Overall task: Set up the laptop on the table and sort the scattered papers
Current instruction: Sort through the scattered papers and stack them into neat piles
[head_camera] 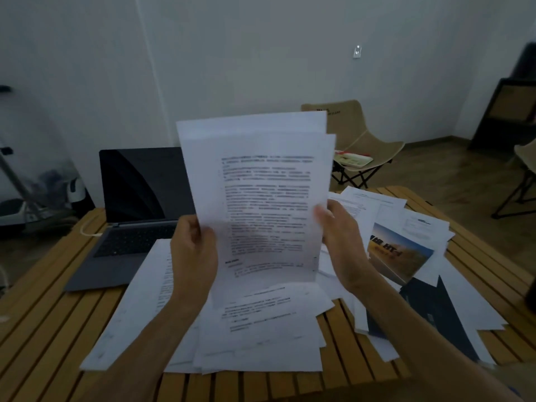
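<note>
I hold a small sheaf of printed white sheets (261, 181) upright above the table. My left hand (195, 253) grips its left edge, thumb on the front. My right hand (342, 239) grips the right edge the same way. Beneath them several loose printed papers (261, 329) lie scattered over the slatted wooden table (46, 323). An open grey laptop (136, 204) with a dark screen stands at the table's back left. More papers and a colour brochure (403, 253) are spread at the right.
A beige folding chair (359, 140) with a booklet on its seat stands behind the table. A dark shelf unit (507, 111) is at the far right. A white cable (90, 232) runs to the laptop's left side. White equipment sits on the floor at left.
</note>
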Demonstrator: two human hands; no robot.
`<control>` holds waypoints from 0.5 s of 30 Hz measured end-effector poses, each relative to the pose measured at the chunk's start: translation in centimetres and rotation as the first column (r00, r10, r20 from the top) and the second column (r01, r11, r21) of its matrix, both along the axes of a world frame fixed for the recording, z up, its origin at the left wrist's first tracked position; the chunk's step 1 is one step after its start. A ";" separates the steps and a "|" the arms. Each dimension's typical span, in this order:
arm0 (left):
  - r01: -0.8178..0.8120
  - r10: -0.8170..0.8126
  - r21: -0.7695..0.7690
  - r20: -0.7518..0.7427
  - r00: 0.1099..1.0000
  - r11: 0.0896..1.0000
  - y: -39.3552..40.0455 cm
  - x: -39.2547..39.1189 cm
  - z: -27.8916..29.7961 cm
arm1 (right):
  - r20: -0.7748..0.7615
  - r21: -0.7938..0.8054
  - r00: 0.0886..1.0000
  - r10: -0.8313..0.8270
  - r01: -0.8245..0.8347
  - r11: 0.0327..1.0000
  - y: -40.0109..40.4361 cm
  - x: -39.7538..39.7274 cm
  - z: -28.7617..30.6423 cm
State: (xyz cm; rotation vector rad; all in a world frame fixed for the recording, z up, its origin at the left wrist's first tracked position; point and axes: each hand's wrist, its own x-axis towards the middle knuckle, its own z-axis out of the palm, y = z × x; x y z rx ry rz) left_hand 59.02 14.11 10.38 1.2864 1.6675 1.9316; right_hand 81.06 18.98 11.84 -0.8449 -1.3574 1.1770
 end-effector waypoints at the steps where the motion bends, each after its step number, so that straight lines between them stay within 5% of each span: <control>1: 0.040 -0.040 -0.022 0.013 0.999 0.999 -0.2 0.2 -0.1 | 0.094 0.064 0.993 -0.075 0.069 0.996 -0.3 -0.5 0.0; 6: 0.248 -0.232 -0.209 0.100 0.968 0.946 -1.2 0.7 -2.6 | 0.212 -0.072 0.977 -0.039 0.055 0.996 -1.3 -2.1 -4.0; 12: 0.011 -0.009 -0.467 0.006 1.000 0.884 1.8 -2.3 -1.2 | 0.319 -0.267 0.946 -0.059 0.150 0.952 4.5 -1.1 -3.3; 13: -0.005 -0.024 -0.550 -0.045 0.999 0.835 1.9 -2.7 -1.7 | 0.426 -0.261 0.899 -0.100 0.228 0.938 6.2 0.0 -3.8; 15: -0.033 -0.087 -0.684 -0.141 0.986 0.729 1.7 -3.0 -3.7 | 0.739 -0.094 0.629 -0.241 0.450 0.888 9.3 3.4 -5.8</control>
